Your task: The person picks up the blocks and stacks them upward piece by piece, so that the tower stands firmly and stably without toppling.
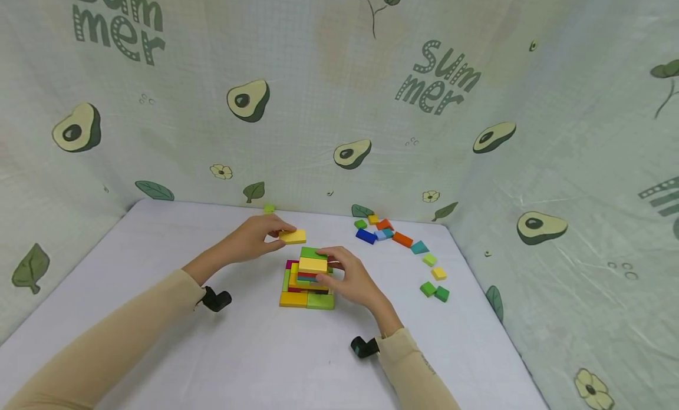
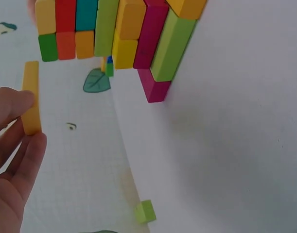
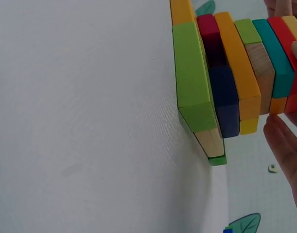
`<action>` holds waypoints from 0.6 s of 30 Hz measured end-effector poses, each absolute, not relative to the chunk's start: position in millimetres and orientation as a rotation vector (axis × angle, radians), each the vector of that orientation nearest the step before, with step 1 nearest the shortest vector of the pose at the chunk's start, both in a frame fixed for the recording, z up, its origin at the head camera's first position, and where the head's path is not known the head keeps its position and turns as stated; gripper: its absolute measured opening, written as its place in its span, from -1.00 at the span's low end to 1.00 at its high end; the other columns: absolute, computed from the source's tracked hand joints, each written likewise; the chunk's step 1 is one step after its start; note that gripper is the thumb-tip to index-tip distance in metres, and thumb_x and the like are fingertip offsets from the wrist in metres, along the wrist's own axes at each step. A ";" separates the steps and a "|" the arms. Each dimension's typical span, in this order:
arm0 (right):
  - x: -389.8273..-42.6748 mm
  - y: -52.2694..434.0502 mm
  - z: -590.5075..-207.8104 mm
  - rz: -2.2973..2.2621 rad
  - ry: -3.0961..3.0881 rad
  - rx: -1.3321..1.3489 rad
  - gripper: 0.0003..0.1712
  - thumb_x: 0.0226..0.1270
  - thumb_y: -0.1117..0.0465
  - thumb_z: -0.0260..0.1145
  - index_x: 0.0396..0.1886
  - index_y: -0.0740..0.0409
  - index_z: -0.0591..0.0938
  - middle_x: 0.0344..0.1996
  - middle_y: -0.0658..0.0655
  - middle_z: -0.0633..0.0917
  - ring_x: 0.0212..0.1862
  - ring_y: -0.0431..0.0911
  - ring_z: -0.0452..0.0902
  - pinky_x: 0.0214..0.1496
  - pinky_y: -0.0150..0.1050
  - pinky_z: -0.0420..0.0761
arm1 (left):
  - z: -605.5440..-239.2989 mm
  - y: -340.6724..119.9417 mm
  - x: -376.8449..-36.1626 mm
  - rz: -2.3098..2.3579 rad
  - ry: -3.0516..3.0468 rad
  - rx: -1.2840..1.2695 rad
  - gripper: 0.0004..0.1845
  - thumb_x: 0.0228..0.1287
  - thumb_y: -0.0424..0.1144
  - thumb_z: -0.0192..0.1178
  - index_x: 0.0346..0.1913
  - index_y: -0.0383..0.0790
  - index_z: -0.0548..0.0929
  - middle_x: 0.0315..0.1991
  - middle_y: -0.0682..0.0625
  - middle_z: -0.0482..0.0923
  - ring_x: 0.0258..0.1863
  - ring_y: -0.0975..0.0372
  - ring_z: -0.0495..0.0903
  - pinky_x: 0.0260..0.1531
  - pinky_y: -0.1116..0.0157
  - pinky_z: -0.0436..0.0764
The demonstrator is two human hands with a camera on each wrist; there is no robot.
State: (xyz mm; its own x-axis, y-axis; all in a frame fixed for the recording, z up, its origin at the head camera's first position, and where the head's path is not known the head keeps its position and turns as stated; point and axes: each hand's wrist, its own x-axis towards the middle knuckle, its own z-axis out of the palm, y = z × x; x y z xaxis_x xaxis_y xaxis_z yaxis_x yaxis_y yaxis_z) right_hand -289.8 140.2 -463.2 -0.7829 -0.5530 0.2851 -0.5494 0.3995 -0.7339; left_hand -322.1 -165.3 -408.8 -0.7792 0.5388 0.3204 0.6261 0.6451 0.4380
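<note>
**Held block sits off the tower's far-left side, long axis crosswise**

Left hand (image 1: 260, 238) pinches a flat yellow rectangular block (image 1: 293, 237) between thumb and fingers; long axis roughly parallel to the far edge of the white table (image 1: 249, 351). Block hangs apart from the tower of coloured, apparently wooden blocks (image 1: 303, 284), toward the left and far edges, seemingly near top-layer height. Right hand (image 1: 347, 274), nearer the tower, curls thumb and fingers round its upper layers from the right-edge side.
</note>
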 end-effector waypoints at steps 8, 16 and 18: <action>-290.4 140.0 -463.8 -1.397 2.612 -1.031 -0.15 0.46 0.03 0.49 0.64 -0.17 0.32 0.46 0.10 0.52 0.36 0.04 0.54 0.38 0.16 0.60 | -403.5 -151.2 -312.5 -0.840 -2.693 -1.053 -0.57 0.38 -0.34 0.45 0.28 -0.11 0.74 0.09 0.03 0.75 -0.08 0.19 0.63 -0.02 0.18 0.75; -289.7 140.1 -463.1 -1.424 2.608 -1.036 -0.10 0.44 0.07 0.51 0.64 -0.30 0.28 0.47 0.04 0.50 0.34 0.04 0.55 0.38 0.16 0.60 | -402.1 -138.2 -308.3 -0.845 -2.730 -1.087 -0.57 0.43 -0.29 0.42 0.31 -0.09 0.72 0.13 0.04 0.73 0.01 0.21 0.65 0.03 0.20 0.75; -289.4 140.1 -462.7 -1.431 2.608 -1.047 -0.11 0.44 0.08 0.52 0.64 -0.29 0.29 0.51 0.00 0.45 0.37 0.04 0.52 0.38 0.12 0.61 | -402.3 -136.1 -307.8 -0.835 -2.739 -1.090 -0.58 0.44 -0.27 0.41 0.32 -0.09 0.72 0.13 0.05 0.73 0.02 0.21 0.65 0.03 0.20 0.74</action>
State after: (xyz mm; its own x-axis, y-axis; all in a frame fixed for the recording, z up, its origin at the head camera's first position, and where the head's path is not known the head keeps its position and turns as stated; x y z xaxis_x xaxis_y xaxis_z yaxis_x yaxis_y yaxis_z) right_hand -289.4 140.1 -462.7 -0.7797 -0.5434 0.3111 -0.5544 0.3681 -0.7464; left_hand -307.8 -136.1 -402.3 -0.7441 0.6140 0.2633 0.6565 0.5987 0.4589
